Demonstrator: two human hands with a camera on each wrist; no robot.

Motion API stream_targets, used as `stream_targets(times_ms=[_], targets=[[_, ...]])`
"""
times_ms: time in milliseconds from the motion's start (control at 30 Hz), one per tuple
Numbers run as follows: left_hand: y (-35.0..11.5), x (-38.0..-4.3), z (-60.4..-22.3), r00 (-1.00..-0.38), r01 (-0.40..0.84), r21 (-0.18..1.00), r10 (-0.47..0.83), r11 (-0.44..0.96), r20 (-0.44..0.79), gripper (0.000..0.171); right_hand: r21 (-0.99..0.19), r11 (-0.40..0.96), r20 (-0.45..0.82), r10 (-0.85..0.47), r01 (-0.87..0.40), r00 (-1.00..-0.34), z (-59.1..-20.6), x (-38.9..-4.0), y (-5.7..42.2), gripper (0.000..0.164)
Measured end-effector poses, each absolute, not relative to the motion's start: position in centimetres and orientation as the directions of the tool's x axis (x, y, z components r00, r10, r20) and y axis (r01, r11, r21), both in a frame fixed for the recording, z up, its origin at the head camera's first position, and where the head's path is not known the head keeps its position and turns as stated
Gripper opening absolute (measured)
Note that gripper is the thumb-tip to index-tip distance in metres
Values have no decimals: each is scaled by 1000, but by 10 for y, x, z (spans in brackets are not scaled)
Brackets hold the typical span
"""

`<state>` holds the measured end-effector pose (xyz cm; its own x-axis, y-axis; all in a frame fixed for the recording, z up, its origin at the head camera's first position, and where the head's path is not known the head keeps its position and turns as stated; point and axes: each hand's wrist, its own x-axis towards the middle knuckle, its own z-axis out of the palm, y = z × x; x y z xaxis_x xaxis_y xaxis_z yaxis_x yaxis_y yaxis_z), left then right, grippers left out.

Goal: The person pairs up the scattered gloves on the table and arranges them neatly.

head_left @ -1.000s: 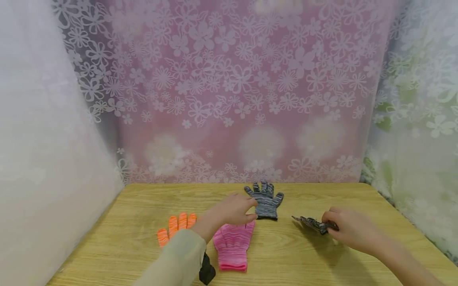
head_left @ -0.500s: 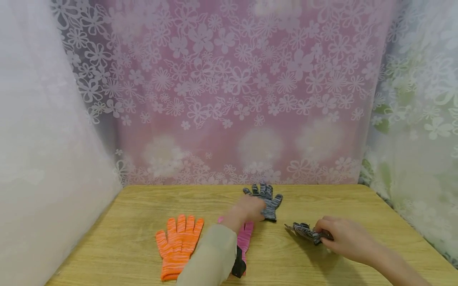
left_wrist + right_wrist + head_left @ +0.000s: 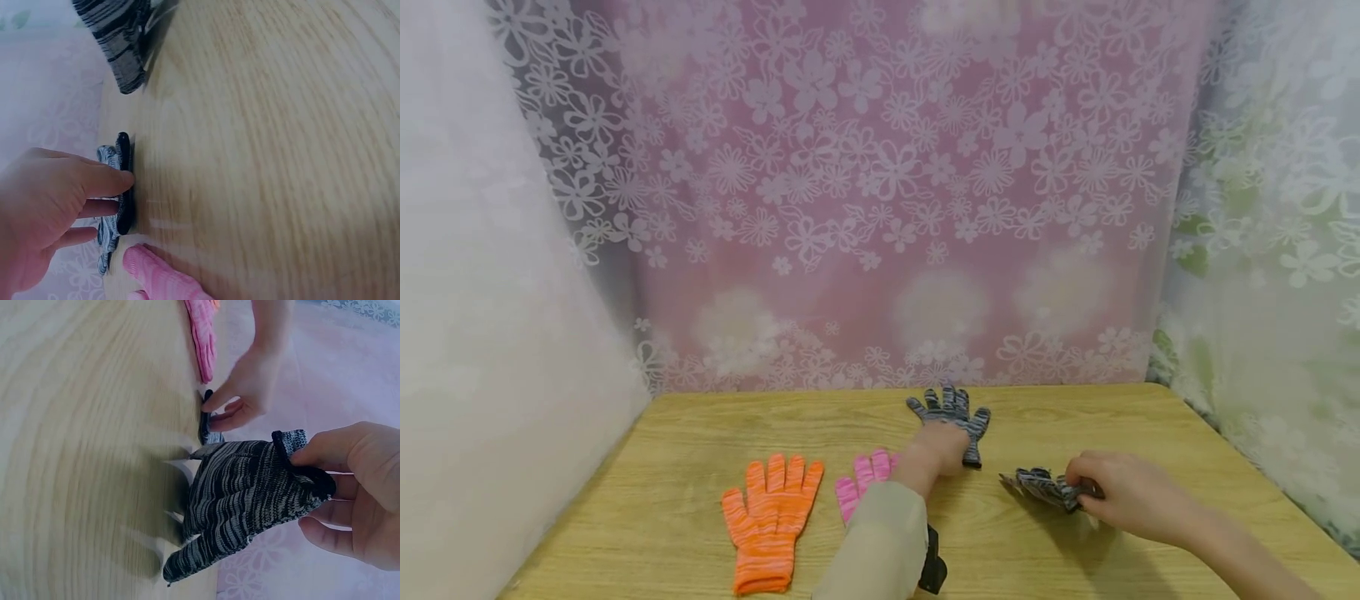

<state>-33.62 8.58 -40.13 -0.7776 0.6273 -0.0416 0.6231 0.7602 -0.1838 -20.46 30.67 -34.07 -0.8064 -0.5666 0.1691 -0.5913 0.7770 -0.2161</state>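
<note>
Right wrist view: a black-and-white streaked knit glove is held tilted above the wood-grain table, its cuff clamped between thumb and fingers of the right hand. Farther back, a grey-black knit glove is partly covered by the left hand, fingers apart; whether its cuff is pinched cannot be told. A pink knit glove is partly hidden by a beige sleeve, near an orange knit glove.

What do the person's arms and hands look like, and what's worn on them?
Left hand: bare, with a pale beige sleeve behind it and a small black object beside that. Right hand: bare, forearm unsleeved where visible.
</note>
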Motion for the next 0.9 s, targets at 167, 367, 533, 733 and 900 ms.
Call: stream_targets(times_ms=[167, 367, 533, 733, 900], targets=[[85, -333, -403, -746, 648, -234, 666, 724, -4, 5, -193, 781, 168, -570, -594, -804, -339, -205, 307, 15], [76, -335, -398, -760, 623, -172, 642, 763, 99, 7, -156, 773, 174, -591, -615, -788, -345, -204, 299, 15], [65, -343, -373, -791, 594, 30, 576, 804, 207, 15, -137, 759, 203, -608, -637, -768, -354, -204, 286, 17], [56, -349, -343, -817, 575, 255, 527, 778, 234, 22, -110, 741, 198, -637, -662, -745, -368, -206, 272, 16], [54, -347, -328, -838, 543, 277, 491, 792, 238, 13, -96, 741, 201, -639, -664, -742, -380, -209, 266, 15]])
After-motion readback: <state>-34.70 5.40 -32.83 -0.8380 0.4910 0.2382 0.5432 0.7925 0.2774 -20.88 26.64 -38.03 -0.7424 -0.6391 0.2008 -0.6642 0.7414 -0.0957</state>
